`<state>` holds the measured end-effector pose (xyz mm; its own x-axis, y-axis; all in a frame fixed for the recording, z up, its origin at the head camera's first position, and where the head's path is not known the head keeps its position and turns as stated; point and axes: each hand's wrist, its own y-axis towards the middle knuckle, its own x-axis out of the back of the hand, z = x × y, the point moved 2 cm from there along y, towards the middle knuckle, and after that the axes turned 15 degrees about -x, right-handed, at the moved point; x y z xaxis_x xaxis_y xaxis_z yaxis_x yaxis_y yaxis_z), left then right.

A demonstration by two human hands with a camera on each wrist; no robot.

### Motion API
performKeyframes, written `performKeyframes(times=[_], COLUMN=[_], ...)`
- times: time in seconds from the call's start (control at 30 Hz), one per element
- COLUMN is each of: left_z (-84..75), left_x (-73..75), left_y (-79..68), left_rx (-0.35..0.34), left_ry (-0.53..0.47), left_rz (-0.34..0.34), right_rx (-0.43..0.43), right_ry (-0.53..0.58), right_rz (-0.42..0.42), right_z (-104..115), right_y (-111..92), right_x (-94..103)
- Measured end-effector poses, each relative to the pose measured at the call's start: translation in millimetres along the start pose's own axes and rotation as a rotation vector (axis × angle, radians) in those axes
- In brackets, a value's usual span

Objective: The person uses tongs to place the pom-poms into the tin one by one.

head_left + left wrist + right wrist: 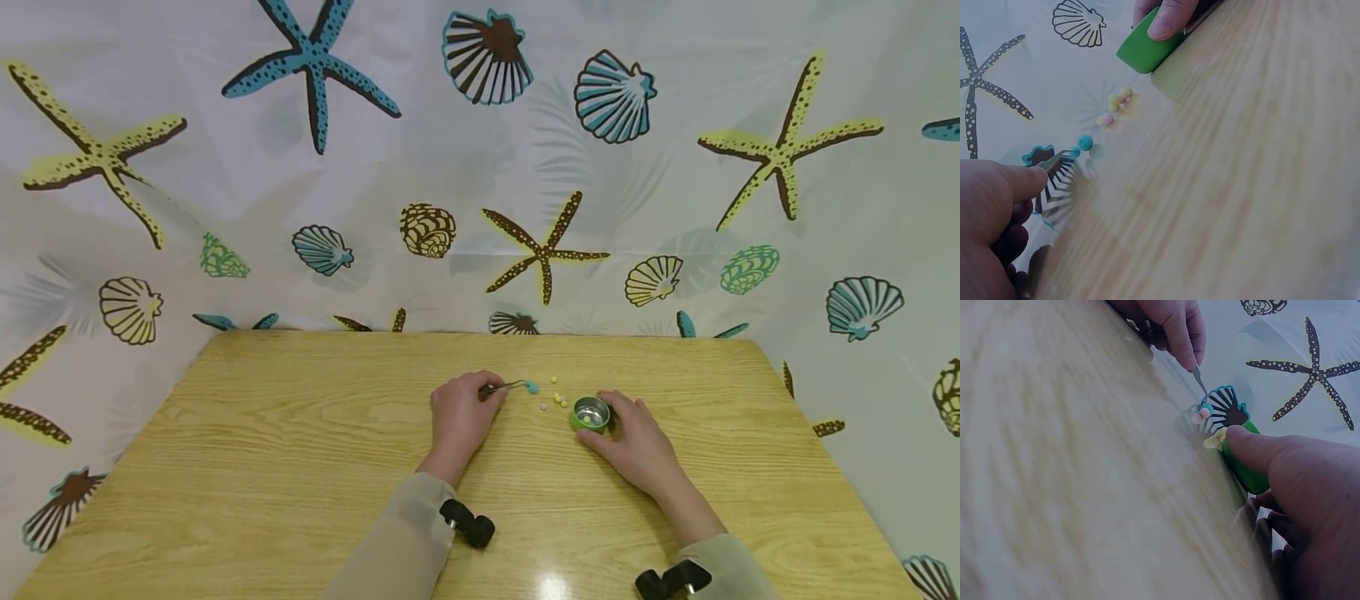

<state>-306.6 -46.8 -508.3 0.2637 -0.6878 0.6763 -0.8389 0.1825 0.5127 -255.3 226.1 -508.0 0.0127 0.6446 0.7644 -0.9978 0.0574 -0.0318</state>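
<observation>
My left hand [465, 417] pinches a pair of tweezers [501, 388] between thumb and fingers. Their tips reach small blue beads [532, 387]; in the left wrist view one blue bead [1075, 152] is at the tips and a larger-looking blue bead [1085, 142] touches or nearly touches it. Whether the tips grip it I cannot tell. With thumb and fingers on either side, my right hand [641, 446] holds a small round green tin [579, 427], open at the top and silvery inside. A small pale yellow bead lies in it.
Between tweezers and tin lie several yellow beads [559, 400] and a pink bead [543, 407]. The wooden table [300, 433] carries all of this. Behind its far edge hangs a pale cloth [375, 175] printed with shells and starfish.
</observation>
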Motion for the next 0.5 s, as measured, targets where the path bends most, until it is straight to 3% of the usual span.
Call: performKeyframes(times=[0.5], left_z=[-3.8], left_x=[7.5], left_y=[1.4], left_rx=[-0.019], left_ry=[-0.037], left_rz=[-0.05], right_rx=[-0.013], right_ry=[0.003], right_rz=[-0.005], right_z=[-1.1], right_y=[0.8], right_x=[-0.9])
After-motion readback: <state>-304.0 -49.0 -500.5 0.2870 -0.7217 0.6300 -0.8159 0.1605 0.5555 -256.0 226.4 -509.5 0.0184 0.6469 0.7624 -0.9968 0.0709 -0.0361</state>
